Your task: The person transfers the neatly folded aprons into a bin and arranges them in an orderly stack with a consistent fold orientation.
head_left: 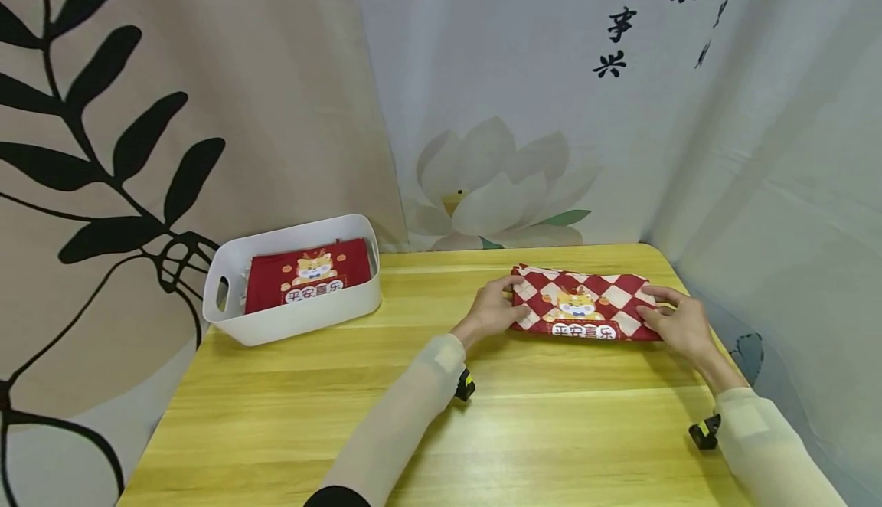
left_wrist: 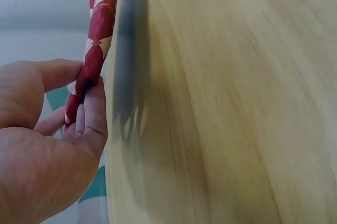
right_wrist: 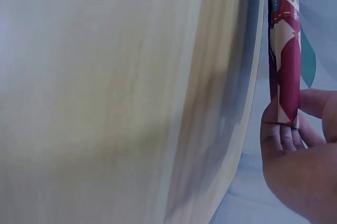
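A folded red-and-white checked cloth (head_left: 586, 296), printed with a cartoon animal and white characters, is held level over the back right of the table. My left hand (head_left: 491, 308) pinches its left end, thumb on top and fingers beneath, as the left wrist view shows of the checked cloth (left_wrist: 97, 50). At the opposite end, my right hand (head_left: 682, 322) grips the cloth in the same way. In the right wrist view the cloth's end (right_wrist: 288, 71) sits between thumb and fingers, a little above the table surface.
A white plastic basket (head_left: 303, 327) with handle holes stands at the table's back left. Inside lies a folded red cloth (head_left: 310, 271) with a similar cartoon print. The wooden table (head_left: 551, 415) ends at the back against a printed curtain (head_left: 510, 70).
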The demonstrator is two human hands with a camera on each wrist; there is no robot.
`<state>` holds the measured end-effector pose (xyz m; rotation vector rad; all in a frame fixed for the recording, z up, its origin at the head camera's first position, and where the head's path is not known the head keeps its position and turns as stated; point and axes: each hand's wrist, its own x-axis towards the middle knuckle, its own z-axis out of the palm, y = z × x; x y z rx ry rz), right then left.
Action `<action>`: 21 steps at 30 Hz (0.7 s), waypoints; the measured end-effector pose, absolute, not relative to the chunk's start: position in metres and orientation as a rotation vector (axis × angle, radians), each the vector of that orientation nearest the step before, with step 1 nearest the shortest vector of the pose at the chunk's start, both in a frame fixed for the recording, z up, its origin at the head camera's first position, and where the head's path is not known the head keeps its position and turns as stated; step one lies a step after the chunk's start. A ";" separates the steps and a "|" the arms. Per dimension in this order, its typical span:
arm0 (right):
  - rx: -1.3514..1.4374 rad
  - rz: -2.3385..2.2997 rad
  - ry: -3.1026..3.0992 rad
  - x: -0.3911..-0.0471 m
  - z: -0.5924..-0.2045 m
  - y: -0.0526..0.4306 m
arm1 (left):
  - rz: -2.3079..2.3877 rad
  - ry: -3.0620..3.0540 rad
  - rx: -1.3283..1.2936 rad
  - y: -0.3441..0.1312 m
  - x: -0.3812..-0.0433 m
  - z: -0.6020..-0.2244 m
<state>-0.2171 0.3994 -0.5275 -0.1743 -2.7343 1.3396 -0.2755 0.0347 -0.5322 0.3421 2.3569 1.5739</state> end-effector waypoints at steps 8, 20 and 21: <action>-0.141 1.334 -2.712 -0.222 -0.524 0.384 | 1.593 2.370 0.296 0.015 -0.276 -0.527; -0.082 1.448 -2.641 -0.227 -0.517 0.359 | 1.623 2.423 0.316 -0.013 -0.273 -0.517; -0.077 1.453 -2.639 -0.227 -0.517 0.358 | 1.620 2.430 0.312 -0.014 -0.273 -0.516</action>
